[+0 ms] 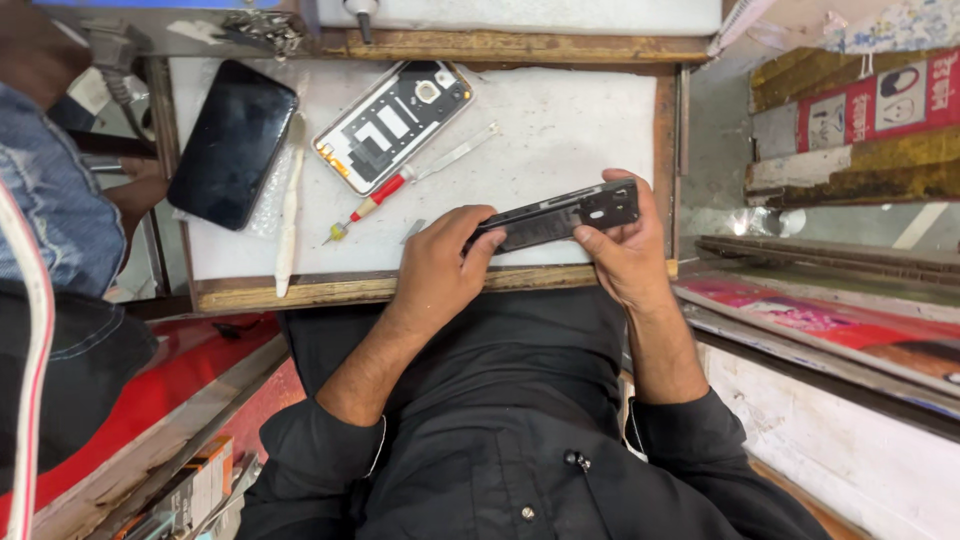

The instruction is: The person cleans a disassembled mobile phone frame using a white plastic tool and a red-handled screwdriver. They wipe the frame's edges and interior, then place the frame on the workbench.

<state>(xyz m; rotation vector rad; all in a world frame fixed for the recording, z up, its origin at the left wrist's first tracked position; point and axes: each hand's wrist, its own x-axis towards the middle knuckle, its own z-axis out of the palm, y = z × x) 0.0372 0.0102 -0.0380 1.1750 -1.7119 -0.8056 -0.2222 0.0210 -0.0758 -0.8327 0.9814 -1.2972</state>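
A black phone frame part (560,216) is held edge-on between both hands above the front of the white work board (560,130). My left hand (440,265) grips its left end with fingers curled over it. Its right end, with the round holes, sits in my right hand (622,250). An opened phone body (394,124) lies face up at the back of the board. A red-handled screwdriver (368,210) lies just beyond my left hand, beside a clear plastic pry strip (455,156).
A black phone screen (233,143) lies on bubble wrap at the board's left, with a white pry stick (289,215) beside it. A person in blue jeans (45,180) stands at the left. Boxes and trays (850,130) are stacked at the right.
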